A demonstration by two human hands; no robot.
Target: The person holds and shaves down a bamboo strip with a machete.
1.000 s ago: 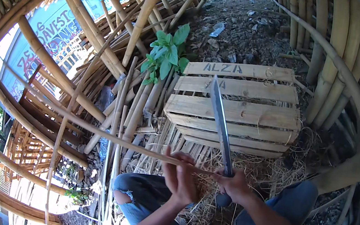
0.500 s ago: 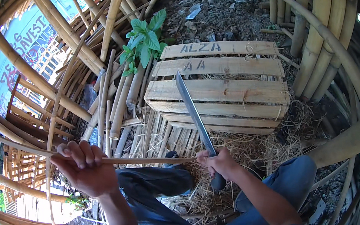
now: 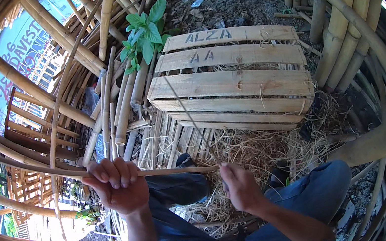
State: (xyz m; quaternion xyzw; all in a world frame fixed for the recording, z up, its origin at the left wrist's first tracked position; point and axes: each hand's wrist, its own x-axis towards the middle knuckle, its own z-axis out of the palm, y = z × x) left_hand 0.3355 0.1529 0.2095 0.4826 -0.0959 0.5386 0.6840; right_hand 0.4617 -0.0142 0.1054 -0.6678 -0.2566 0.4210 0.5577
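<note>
Nearest the camera, the left hand is closed in a fist around a thin bamboo strip, fingers curled over it; the strip runs on past the fist to the left, where it is lost among other curved canes. Just to the right, the right hand is closed on the handle of a long knife, though the handle itself is hidden inside the grip and the blade shows only edge-on as a thin line, blurred. The strip's right end meets the blade just beside the right hand, above the person's jeans-clad knees. Beyond lie straw, then a wooden crate, with a leafy plant at its left.
</note>
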